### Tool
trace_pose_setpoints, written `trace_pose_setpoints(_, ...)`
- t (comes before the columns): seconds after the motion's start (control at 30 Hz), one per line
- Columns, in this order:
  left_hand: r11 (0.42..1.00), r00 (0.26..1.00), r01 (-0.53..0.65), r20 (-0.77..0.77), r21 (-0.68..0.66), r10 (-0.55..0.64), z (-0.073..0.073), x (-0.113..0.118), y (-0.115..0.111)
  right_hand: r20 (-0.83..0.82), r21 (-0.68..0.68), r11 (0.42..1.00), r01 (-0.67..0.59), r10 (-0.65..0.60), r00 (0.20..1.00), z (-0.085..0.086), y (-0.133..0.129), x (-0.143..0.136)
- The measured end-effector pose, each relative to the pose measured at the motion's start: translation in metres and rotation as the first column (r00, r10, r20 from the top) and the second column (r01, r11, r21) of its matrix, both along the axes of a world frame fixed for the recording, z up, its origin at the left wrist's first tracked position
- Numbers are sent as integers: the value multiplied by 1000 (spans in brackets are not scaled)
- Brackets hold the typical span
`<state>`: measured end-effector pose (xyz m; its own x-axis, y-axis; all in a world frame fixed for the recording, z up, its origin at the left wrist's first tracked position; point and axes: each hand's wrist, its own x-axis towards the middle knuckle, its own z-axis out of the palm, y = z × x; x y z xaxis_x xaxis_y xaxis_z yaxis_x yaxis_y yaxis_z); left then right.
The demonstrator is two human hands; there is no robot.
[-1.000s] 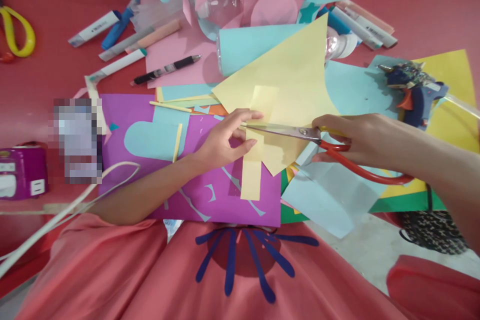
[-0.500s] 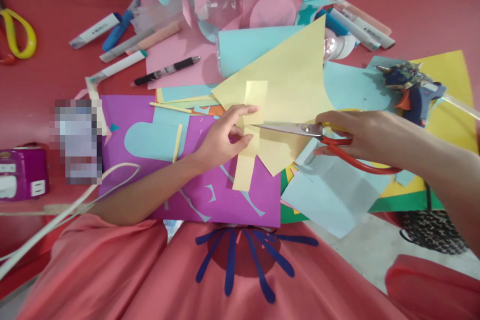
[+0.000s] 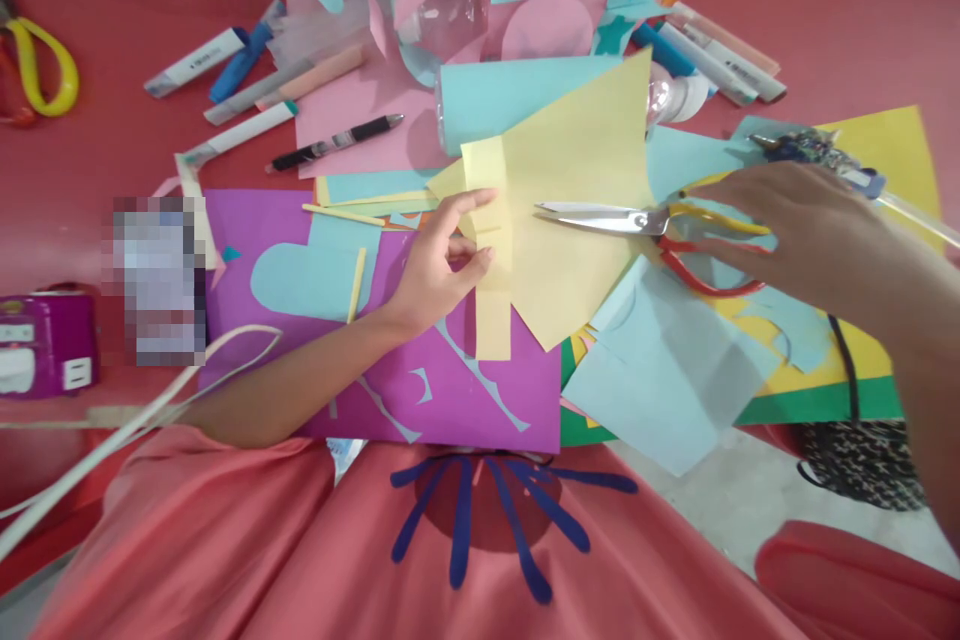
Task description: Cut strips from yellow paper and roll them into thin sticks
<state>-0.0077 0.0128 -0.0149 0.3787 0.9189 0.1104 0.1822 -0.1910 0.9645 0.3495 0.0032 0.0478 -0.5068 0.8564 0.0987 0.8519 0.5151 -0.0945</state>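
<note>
My left hand [image 3: 442, 260] pinches a creased pale yellow paper strip [image 3: 493, 320], which stands lengthwise over a larger pale yellow sheet [image 3: 577, 190] and the purple paper [image 3: 442, 390]. To the right, my right hand [image 3: 780, 230] holds scissors [image 3: 637, 222] with one yellow and one red handle. Their blades are slightly parted, point left over the yellow sheet and do not touch the strip. A blue rounded paper piece [image 3: 289, 280] lies on the purple paper, left of my left hand.
Markers [image 3: 232, 135] and a black pen [image 3: 337, 142] lie at the upper left. A blue-wrapped bottle [image 3: 517, 95] is behind the yellow sheet. A glue gun [image 3: 817, 150] is partly hidden behind my right hand. Light blue sheets [image 3: 667, 370] lie at the right.
The scissors have drawn back right, away from the strip, and their blades have parted slightly. My left hand has shifted a little left, and the strip is now more upright.
</note>
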Motion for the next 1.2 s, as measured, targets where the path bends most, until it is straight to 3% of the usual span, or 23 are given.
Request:
trace_pose_setpoints(0.07,1000,1000,2,-4,14,-2,-2,0,0,-12,54,998,13,-12,1000,9,-2,-13)
trace_pose_setpoints(0.17,1000,1000,11,-2,27,-11,-4,-2,0,-97,17,998,-68,69,993,12,-12,-52)
trace_pose_setpoints(0.33,996,1000,-5,-19,90,7,-4,-4,2,-366,-159,964,-214,143,919,-18,-24,-126)
trace_pose_setpoints(0.47,995,996,-40,-79,91,47,0,-2,1,-597,-244,952,-184,2,802,-35,-18,-159)
trace_pose_setpoints(0.63,992,990,-64,-115,111,77,0,-1,1,-751,-471,875,-112,-332,571,-40,-7,-170)
trace_pose_setpoints(0.77,984,989,-42,-133,171,65,-2,-2,3,-792,-528,837,-146,-423,440,-41,-5,-169)
trace_pose_setpoints(0.97,983,989,-11,-144,181,37,3,1,0,-798,-553,812,-185,-453,399,-40,-6,-167)
trace_pose_setpoints(1.2,999,999,32,-45,23,-31,1,-3,2,-819,-532,828,-178,-449,357,-47,-5,-166)
